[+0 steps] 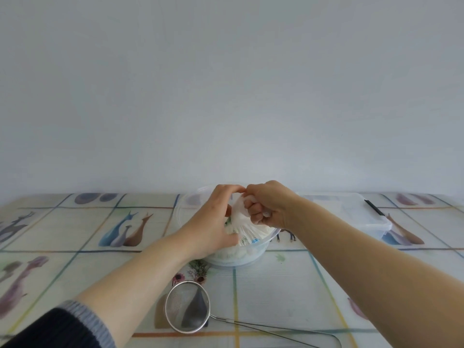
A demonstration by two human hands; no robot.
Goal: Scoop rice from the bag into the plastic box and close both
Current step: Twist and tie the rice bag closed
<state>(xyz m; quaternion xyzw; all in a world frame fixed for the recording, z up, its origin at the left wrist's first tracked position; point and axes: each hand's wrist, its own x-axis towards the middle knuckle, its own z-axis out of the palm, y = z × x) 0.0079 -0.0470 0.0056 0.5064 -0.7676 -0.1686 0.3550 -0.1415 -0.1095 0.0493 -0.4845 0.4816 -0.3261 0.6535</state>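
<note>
A white plastic rice bag sits inside a clear round bowl at the middle of the table. Its top is gathered into a twisted neck. My left hand wraps around the bag's left side, thumb and fingers pinching the neck. My right hand is clenched on the gathered top from the right. A clear plastic box with its lid on and a black clasp lies behind my right forearm.
A metal mesh strainer with a long wire handle lies on the patterned tablecloth near the front edge. A plain pale wall stands behind the table.
</note>
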